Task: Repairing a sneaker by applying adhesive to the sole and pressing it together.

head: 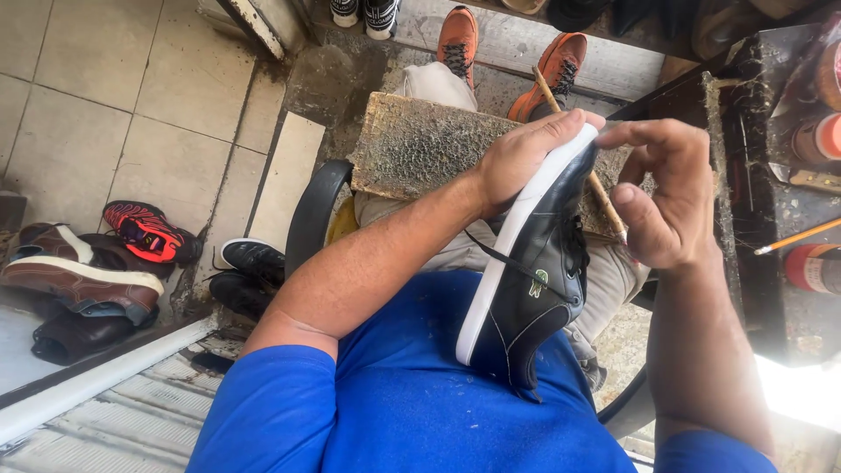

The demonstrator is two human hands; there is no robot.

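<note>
My left hand (526, 156) grips a black sneaker (534, 280) with a white sole by its toe end, holding it tilted on its side over my lap. My right hand (670, 197) holds a thin wooden stick (554, 103) that runs behind the shoe along its upper edge. The shoe's heel end rests against my blue shirt. Beneath both hands a worn, glue-crusted wooden board (412, 149) lies across my knees.
Several shoes lie on the tiled floor at left, among them a red and black sneaker (147, 232) and a brown one (79, 280). My orange shoes (457, 39) show past the board. A dark workbench (788, 193) with jars and a pencil (797, 236) stands at right.
</note>
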